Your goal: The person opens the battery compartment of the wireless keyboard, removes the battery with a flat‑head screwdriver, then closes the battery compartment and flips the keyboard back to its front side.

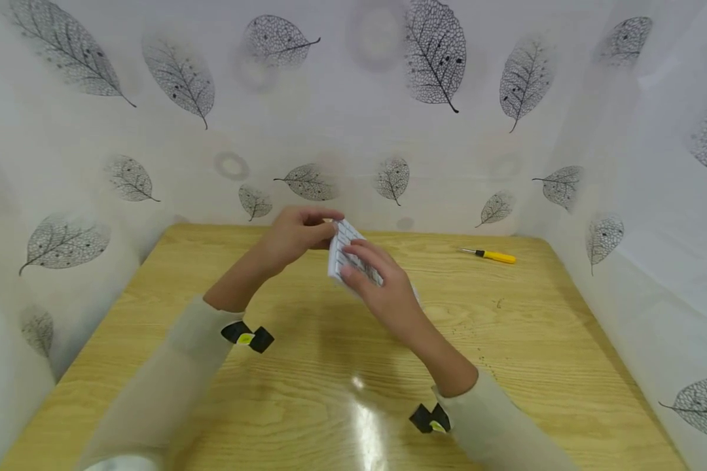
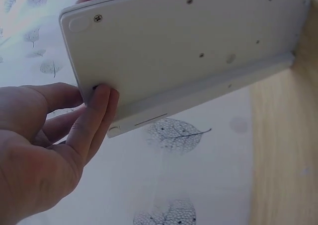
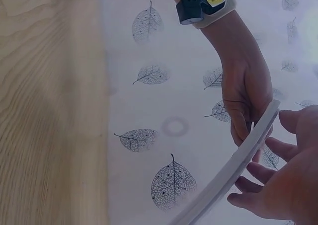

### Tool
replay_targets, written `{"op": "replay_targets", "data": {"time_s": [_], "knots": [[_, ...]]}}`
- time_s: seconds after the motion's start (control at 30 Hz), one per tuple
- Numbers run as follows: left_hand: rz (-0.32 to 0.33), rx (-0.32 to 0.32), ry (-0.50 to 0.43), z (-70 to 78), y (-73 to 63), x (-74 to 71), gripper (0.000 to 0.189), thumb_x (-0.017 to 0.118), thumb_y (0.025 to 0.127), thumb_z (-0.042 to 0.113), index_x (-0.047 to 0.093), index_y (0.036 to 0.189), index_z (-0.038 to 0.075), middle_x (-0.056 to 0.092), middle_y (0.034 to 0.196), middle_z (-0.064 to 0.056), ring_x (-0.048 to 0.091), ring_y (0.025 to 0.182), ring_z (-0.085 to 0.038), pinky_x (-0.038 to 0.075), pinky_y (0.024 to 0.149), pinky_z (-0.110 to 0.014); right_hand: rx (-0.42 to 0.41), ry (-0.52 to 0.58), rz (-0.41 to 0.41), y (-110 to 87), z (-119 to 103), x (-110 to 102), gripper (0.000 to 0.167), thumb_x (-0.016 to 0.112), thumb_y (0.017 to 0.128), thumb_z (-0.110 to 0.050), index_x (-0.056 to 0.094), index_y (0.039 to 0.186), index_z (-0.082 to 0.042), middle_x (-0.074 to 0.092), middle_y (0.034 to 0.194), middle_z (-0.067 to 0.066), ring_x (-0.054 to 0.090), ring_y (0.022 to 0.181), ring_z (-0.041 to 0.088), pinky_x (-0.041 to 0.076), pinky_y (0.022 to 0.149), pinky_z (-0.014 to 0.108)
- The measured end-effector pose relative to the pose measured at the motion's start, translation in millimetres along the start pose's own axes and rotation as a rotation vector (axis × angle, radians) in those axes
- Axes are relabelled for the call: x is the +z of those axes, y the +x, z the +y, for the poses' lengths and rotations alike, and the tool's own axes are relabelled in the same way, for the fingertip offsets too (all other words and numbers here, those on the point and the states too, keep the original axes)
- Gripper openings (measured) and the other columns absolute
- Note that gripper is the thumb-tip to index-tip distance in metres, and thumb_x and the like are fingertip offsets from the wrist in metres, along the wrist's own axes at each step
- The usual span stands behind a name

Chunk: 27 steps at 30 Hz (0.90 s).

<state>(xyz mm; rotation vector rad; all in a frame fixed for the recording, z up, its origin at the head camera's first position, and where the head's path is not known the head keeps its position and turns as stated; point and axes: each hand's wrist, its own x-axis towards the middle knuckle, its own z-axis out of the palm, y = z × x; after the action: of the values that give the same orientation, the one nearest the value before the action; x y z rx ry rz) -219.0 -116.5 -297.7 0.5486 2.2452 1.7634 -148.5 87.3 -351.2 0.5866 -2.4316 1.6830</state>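
Observation:
A white keyboard [image 1: 343,243] is held up tilted above the table, its keys towards the right hand. My left hand [image 1: 291,237] grips its upper left end, with fingers on the underside and thumb near the edge. In the left wrist view the keyboard's plain back [image 2: 149,51] shows several small screws and a raised ridge. My right hand [image 1: 389,284] is spread over the key side, fingers apart. From the right wrist view the keyboard appears edge-on [image 3: 226,178], with the right fingertips close to or touching its keys; contact is hard to tell.
A screwdriver [image 1: 497,257] with a yellow and black handle lies at the back right of the wooden table [image 1: 259,399]. Pale cloth with leaf prints [image 1: 342,131] hangs behind the table and along both sides. Small dark specks dot the tabletop right of the keyboard.

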Motion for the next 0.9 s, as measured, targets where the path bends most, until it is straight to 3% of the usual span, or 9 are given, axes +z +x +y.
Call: {"op": "replay_targets", "data": {"time_s": [0.3, 0.53, 0.73, 0.9], "knots": [[-0.017, -0.020, 0.057, 19.2, 5.6, 1.4, 0.039, 0.059, 0.102, 0.015, 0.059, 0.139, 0.002, 0.065, 0.128, -0.018, 0.070, 0.111, -0.027, 0.057, 0.092, -0.037, 0.020, 0.031, -0.008, 4.9, -13, -1, 0.048, 0.062, 0.099, -0.043, 0.055, 0.145, -0.032, 0.038, 0.158, -0.005, 0.044, 0.136, 0.025, 0.050, 0.100, 0.052], [-0.027, 0.016, 0.120, 37.9, 10.1, 4.4, 0.039, 0.059, 0.103, 0.018, 0.058, 0.140, 0.004, 0.066, 0.125, -0.015, 0.071, 0.109, -0.027, 0.058, 0.091, -0.035, -0.042, 0.161, 0.015, 7.9, -24, -7, 0.047, 0.060, 0.102, -0.028, 0.053, 0.147, -0.017, 0.038, 0.158, 0.002, 0.033, 0.148, 0.022, 0.032, 0.119, 0.045], [-0.040, 0.015, 0.179, 47.3, 11.3, 5.5, 0.040, 0.060, 0.102, 0.020, 0.059, 0.139, 0.006, 0.065, 0.126, -0.013, 0.072, 0.107, -0.023, 0.057, 0.092, -0.035, -0.058, 0.228, 0.034, 9.4, -29, -8, 0.046, 0.060, 0.102, -0.023, 0.054, 0.146, -0.013, 0.036, 0.159, 0.002, 0.035, 0.148, 0.019, 0.033, 0.118, 0.041], [-0.045, 0.023, 0.168, 51.0, 10.8, 9.7, 0.040, 0.061, 0.102, 0.021, 0.059, 0.140, 0.007, 0.068, 0.122, -0.011, 0.072, 0.106, -0.022, 0.057, 0.093, -0.035, -0.066, 0.239, 0.066, 9.0, -30, -10, 0.041, 0.060, 0.102, -0.021, 0.059, 0.142, -0.010, 0.040, 0.157, 0.003, 0.038, 0.145, 0.017, 0.033, 0.119, 0.040]]}}
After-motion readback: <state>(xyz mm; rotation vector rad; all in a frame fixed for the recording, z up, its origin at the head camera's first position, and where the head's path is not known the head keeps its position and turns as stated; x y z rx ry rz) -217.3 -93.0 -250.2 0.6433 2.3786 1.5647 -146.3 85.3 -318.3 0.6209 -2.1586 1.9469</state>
